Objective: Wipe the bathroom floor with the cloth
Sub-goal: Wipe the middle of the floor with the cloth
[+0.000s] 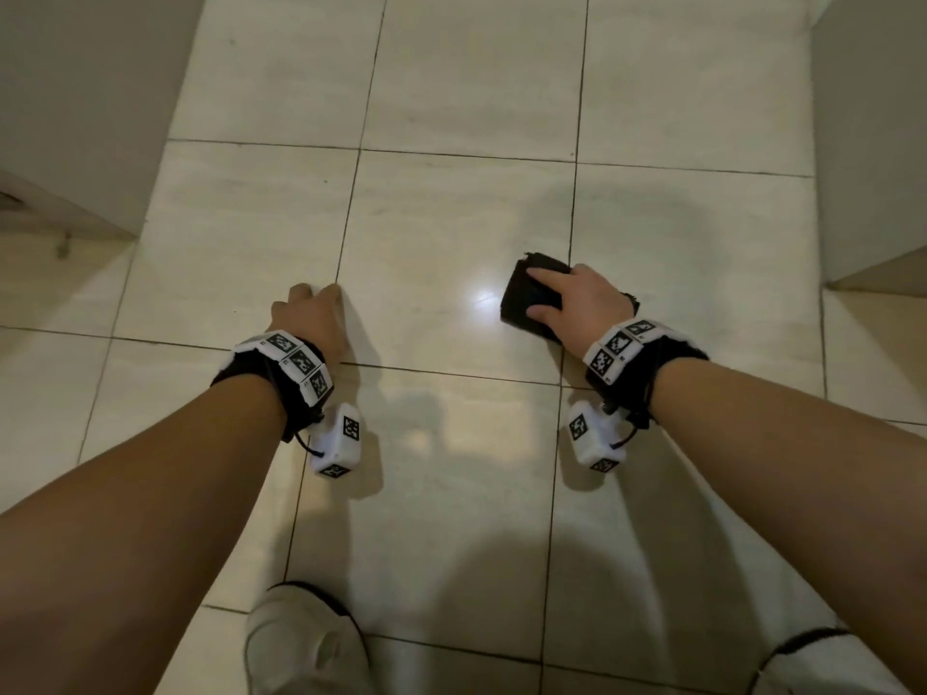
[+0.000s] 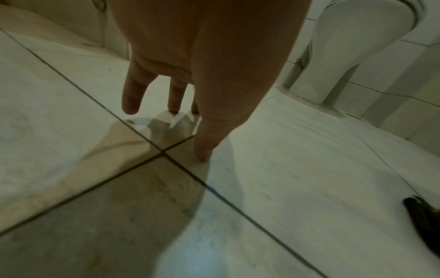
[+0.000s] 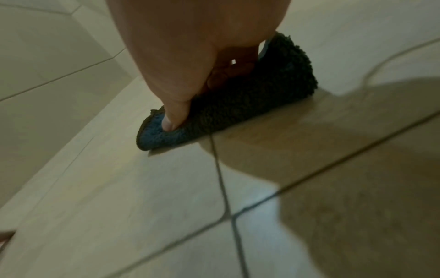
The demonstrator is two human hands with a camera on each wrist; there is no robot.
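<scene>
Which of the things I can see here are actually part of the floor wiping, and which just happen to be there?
Part of the job:
- dark cloth, folded
- right hand pressing it down
- tiled floor
- left hand, fingertips propped on the tiles

Just there:
- toilet base
- pale slippers
- wrist bands with printed markers

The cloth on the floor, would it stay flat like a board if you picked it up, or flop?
Probably flop: the cloth looks fluffy and folded, bulging under the right hand. It likely slides easily, since the floor tiles look smooth and shiny. It seems light and unlikely to break.
</scene>
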